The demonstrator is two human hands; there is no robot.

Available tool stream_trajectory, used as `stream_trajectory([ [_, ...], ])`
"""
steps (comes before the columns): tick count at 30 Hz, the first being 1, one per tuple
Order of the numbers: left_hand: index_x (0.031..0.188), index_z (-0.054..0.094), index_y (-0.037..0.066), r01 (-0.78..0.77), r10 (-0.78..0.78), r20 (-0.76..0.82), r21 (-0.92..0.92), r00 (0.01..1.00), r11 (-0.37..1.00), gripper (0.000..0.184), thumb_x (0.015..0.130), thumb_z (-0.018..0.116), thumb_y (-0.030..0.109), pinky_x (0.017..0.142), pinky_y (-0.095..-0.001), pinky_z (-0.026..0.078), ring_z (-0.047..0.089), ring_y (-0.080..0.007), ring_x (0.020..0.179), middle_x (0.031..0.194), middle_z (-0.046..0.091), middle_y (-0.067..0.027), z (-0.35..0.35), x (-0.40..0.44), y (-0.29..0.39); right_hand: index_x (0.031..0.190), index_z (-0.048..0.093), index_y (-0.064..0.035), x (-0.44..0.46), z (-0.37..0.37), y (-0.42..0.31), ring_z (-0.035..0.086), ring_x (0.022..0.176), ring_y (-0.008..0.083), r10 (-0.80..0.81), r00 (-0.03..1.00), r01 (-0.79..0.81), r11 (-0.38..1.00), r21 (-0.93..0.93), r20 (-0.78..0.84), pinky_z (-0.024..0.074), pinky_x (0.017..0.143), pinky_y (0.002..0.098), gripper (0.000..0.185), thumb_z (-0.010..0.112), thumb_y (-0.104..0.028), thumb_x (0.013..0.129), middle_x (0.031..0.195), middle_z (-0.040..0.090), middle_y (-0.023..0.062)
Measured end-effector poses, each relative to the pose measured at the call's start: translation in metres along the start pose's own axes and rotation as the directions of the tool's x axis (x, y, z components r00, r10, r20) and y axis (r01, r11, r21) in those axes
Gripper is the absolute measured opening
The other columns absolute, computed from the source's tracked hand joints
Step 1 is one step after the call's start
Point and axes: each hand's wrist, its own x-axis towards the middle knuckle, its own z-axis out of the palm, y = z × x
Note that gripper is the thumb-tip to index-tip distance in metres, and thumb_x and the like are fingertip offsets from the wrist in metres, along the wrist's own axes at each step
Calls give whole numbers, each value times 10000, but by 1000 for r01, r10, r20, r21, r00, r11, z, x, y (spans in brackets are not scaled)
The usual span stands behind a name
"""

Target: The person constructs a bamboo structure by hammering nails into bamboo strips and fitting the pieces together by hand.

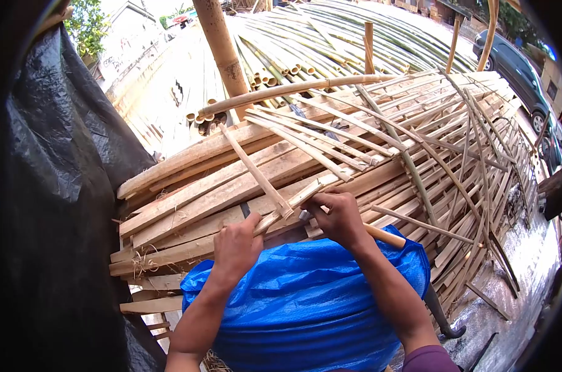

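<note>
My left hand (237, 245) is closed round the lower end of a short bamboo piece (288, 206), which slants up to the right over the stacked strips. Beside its upper part, my right hand (335, 214) has bent, closed fingers near a small grey metal object (304, 215); what exactly they hold is partly hidden. A dark blade-like piece (245, 209) shows just above my left hand. Another flat strip (256, 170) lies aslant behind the piece. Blue plastic sheet (312, 297) covers the lap below both forearms.
Stacked wooden slats (194, 217) and thin bamboo strips (454, 155) spread ahead and right. A bamboo post (222, 49) stands before long green poles (355, 31). Black sheeting (64, 186) hangs at left. A dark curved handle (445, 319) is at lower right, a parked car (513, 71) beyond.
</note>
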Motion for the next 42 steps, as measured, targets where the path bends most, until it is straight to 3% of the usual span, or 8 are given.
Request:
stream_trajectory([
  [1,984,602,102,0,0,-7,-4,1000,1000,208,778,600,131,646,-543,503,649,-437,733,719,650,-222,0,1,0,819,748,-136,0,4,2,641,623,300,-35,997,33,999,-24,-66,492,738,371,84,686,-191,828,662,657,116],
  [18,980,616,113,-25,25,-48,-17,999,1000,204,777,619,135,638,-521,508,654,-414,709,694,647,-215,14,0,4,746,713,-128,-14,15,-3,647,662,200,42,969,-93,975,-203,-242,348,929,379,38,687,-139,770,666,681,48],
  [28,1002,629,120,29,-30,-36,-39,999,999,250,754,595,112,660,-517,510,658,-407,714,706,659,-209,5,-2,3,776,715,-48,-20,29,-14,661,622,225,327,926,-266,920,288,-189,455,780,321,65,657,-71,791,720,702,84],
  [32,1008,627,121,16,-18,-19,-79,1000,997,259,752,589,115,655,-521,511,658,-412,710,697,654,-212,6,0,-1,815,718,-97,-19,25,0,647,661,258,304,942,-231,896,379,-146,402,856,384,47,711,-135,788,723,688,106],
  [35,1010,621,122,-1,-1,-36,-56,999,998,257,755,591,123,652,-526,512,657,-415,714,692,651,-212,9,1,-2,812,722,-132,-12,11,5,652,709,232,12,985,-30,994,-101,-172,388,892,382,34,722,-161,794,723,694,81],
  [39,970,653,97,69,-69,-1,-50,998,996,192,781,640,133,684,-491,497,651,-404,778,785,667,-201,3,1,2,821,728,-96,-14,11,-1,670,700,194,-4,990,-14,992,-128,-138,442,845,360,41,706,-128,806,743,708,87],
  [41,977,656,106,85,-85,26,-27,996,996,203,778,645,142,693,-493,497,653,-401,791,797,672,-201,1,0,1,864,738,-45,-16,17,-6,678,703,140,364,931,-341,852,398,21,501,736,314,80,684,-92,829,787,728,99],
  [42,977,656,106,88,-87,25,-25,996,996,203,778,645,142,693,-493,497,653,-401,791,797,672,-201,0,-1,1,864,738,-45,-16,20,-3,678,703,140,362,932,-340,851,400,23,501,736,314,80,684,-92,829,787,728,99],
])
